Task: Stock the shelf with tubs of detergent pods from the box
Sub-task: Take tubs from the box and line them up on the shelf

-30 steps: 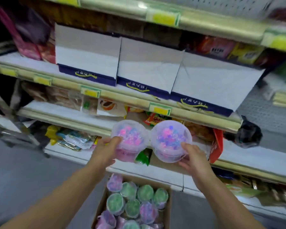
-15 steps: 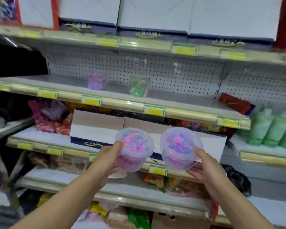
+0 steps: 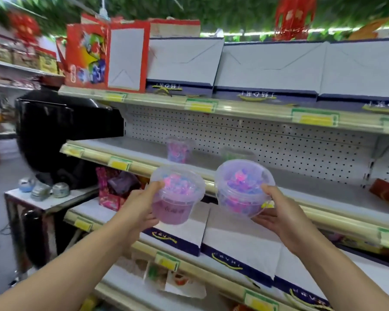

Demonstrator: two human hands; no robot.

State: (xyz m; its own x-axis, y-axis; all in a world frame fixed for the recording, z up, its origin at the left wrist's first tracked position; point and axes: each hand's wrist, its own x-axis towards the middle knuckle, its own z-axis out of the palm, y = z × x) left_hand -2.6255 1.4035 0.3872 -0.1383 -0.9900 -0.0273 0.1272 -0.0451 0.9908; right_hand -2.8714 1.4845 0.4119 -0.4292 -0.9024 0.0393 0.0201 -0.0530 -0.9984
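Observation:
My left hand (image 3: pixel 138 212) grips a clear tub of pink pods (image 3: pixel 176 194) by its left side. My right hand (image 3: pixel 279 215) holds a second clear tub with purple and pink pods (image 3: pixel 241 189) from the right and below. Both tubs hang side by side, tilted toward me, in front of the grey middle shelf (image 3: pixel 312 176). At the back of that shelf stand a pink tub (image 3: pixel 179 150) and a green tub (image 3: pixel 236 153), blurred. The box of tubs is out of view.
White-and-blue cartons (image 3: pixel 267 66) line the shelf above, and more (image 3: pixel 238 245) lie on the shelf below the tubs. A red carton (image 3: pixel 88 57) stands top left. A black object (image 3: pixel 61 135) and a small side table (image 3: pixel 47 203) stand to the left.
The view has swung upward from the floor box to the shelves. Both hands have risen with their tubs toward the middle shelf.

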